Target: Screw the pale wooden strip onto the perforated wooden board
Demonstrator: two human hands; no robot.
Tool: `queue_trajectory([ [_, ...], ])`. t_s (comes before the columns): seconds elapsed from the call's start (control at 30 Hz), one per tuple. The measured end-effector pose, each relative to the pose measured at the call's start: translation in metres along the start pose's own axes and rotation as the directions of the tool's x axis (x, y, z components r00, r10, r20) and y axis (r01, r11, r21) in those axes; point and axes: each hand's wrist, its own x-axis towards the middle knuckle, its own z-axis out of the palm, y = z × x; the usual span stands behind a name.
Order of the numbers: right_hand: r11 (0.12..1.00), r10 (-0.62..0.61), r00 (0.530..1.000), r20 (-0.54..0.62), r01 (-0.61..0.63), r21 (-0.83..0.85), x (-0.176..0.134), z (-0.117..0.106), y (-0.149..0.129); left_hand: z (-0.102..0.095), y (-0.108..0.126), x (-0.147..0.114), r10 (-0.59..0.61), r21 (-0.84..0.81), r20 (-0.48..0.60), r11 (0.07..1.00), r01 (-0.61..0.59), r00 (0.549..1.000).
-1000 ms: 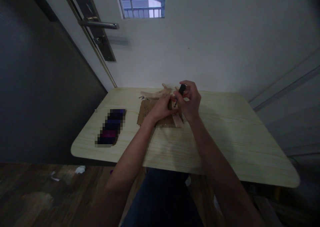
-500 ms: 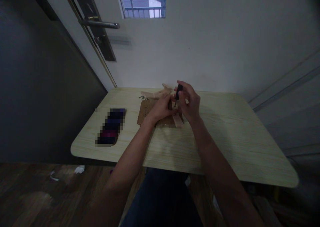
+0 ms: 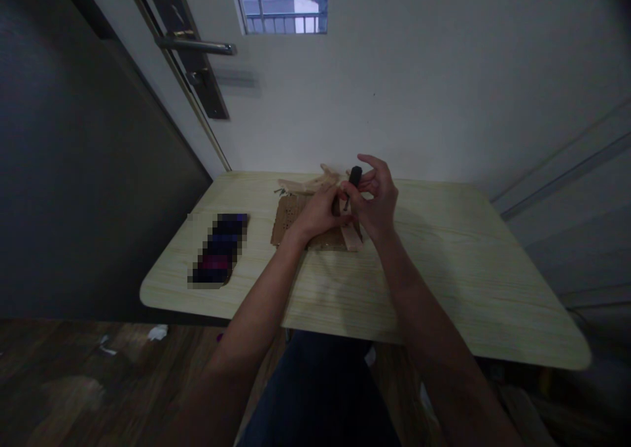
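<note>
My right hand (image 3: pixel 377 197) grips the dark handle of a screwdriver (image 3: pixel 355 176) between thumb and fingers, its index finger lifted off. The screwdriver's thin shaft slants down onto a pale wooden strip (image 3: pixel 351 236). My left hand (image 3: pixel 323 213) is closed around the strip's left side and holds it down. Beneath the strip lies a piece of brown cardboard (image 3: pixel 284 220), partly hidden by my left hand. Behind my hands are more pale wood pieces (image 3: pixel 300 187), with small dark screws or nails (image 3: pixel 279 191) at their left end.
A blurred-out phone-like object (image 3: pixel 219 248) lies on the left of the light wooden table (image 3: pixel 468 269). A white door (image 3: pixel 419 72) with a metal handle (image 3: pixel 207 47) rises behind the table's back edge. White scraps (image 3: pixel 158 332) lie on the floor.
My right hand's fingers have shifted on the screwdriver handle, the index finger now raised and the thumb moved left. The left hand keeps its place on the wooden strip.
</note>
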Motion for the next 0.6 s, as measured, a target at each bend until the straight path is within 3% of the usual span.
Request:
queue_trajectory([
  [0.23,0.990,-0.080,0.997,0.008,0.081,-0.118,0.001,-0.004,-0.004,0.000,-0.001,0.001,-0.007,0.021,0.002,1.000,0.007,1.000],
  [0.6,1.000,-0.008,0.997,0.083,0.008,0.005,0.000,-0.007,-0.008,-0.002,0.005,0.000,-0.056,0.059,0.010,0.997,0.056,0.998],
])
